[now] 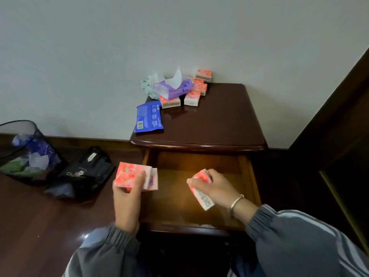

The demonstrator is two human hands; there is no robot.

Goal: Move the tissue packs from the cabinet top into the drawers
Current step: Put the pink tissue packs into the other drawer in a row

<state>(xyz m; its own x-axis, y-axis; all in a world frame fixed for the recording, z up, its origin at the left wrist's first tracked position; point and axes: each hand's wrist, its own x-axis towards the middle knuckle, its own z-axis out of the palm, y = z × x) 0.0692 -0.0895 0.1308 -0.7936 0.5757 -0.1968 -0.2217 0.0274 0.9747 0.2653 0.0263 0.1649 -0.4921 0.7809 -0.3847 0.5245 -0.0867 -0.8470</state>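
Holding pink tissue packs in both hands here, right over the pulled-out top drawer (248, 176) of a dark wooden bedside cabinet. The left hand (127, 188) grips what looks like two pink packs (129, 173) stacked together, thumb on top, sitting just at the drawer's left edge. The right hand (213, 186) has its fingers wrapped round a single pink pack (203, 198), tilted so the printed white side faces the camera, hanging above the middle of the drawer. The hands are apart, one on each side of the drawer opening. There's a silver bracelet (236, 202) on the right wrist, and grey sleeves on both arms.

Up on the cabinet top (215, 120), the rest of the stuff is bunched in the far left corner against the wall: a little heap of pink packs (194, 93), some touching and some piled on each other, a purple soft pack (175, 89) with a tissue poking out the top, and a green and white pack (145, 86) behind it on the left. A flat blue pack (148, 116) lies nearer, overhanging the top's left edge.

On the floor to the left sit a mesh wastebasket (26, 152) with scraps in it and a black bag (87, 172) just beside it.
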